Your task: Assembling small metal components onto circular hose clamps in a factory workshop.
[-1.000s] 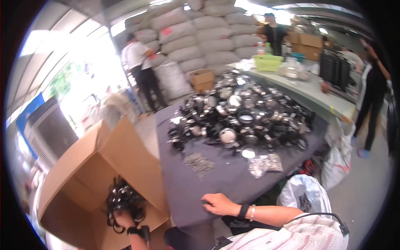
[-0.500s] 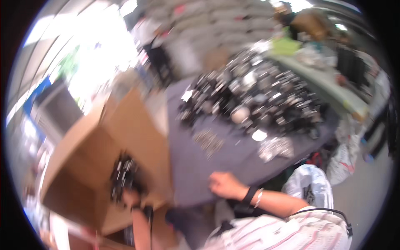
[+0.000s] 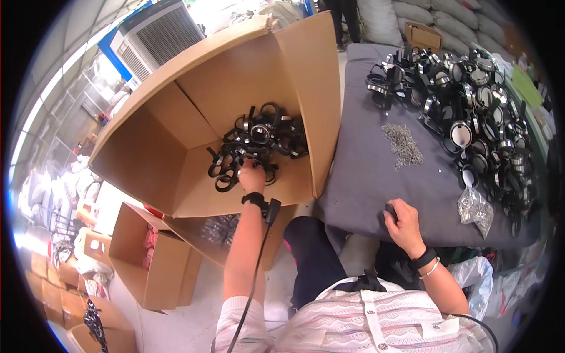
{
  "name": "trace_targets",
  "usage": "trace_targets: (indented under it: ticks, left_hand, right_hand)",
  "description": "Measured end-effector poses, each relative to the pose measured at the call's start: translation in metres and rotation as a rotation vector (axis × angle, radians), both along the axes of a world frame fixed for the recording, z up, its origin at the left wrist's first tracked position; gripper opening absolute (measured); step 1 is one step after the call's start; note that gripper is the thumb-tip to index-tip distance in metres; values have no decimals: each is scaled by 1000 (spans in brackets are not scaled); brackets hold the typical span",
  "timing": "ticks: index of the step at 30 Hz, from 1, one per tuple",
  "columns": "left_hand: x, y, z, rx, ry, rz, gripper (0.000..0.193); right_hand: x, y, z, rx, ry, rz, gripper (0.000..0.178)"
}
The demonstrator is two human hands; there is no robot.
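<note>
My left hand [image 3: 252,176] reaches into a big open cardboard box [image 3: 325,88]. Its fingers curl among black-banded round pieces with silver rims [image 3: 259,134], partly hidden by them; more of these pieces lie heaped around it on the box's floor. At the near edge of the grey-covered table [image 3: 368,182], my right hand [image 3: 405,226] is closed, with a small dark object [image 3: 391,209] at its thumb and forefinger. A large pile of similar round pieces [image 3: 461,134] covers the table's right side.
Small metal parts [image 3: 402,146] lie loose on the table, near a clear bag of them [image 3: 475,210]. Below the big box are a carton with pink items [image 3: 149,247] and clear-wrapped things [image 3: 220,228]. A grey air cooler [image 3: 160,38] stands behind; stacked sacks [image 3: 453,20] fill the back.
The view has swung left and down and sharpened. The bunch at my left hand is now low among other pieces in the box. My right hand remains by the table's near edge.
</note>
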State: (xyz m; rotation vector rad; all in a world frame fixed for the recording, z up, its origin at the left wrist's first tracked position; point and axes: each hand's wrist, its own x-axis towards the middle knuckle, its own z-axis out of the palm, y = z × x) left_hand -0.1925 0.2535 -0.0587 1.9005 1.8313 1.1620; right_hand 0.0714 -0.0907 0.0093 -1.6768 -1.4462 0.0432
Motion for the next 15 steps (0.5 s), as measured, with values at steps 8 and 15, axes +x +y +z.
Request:
trace_targets:
  ticks: [8, 15]
  left_hand:
    - [23, 17, -6, -119, 225, -136, 34]
    - [-7, 73, -23, 191, 1372, -266, 16]
  right_hand:
    - [-3, -2, 2, -36, -24, -18, 17]
    - [3, -5, -1, -28, -73, 3, 17]
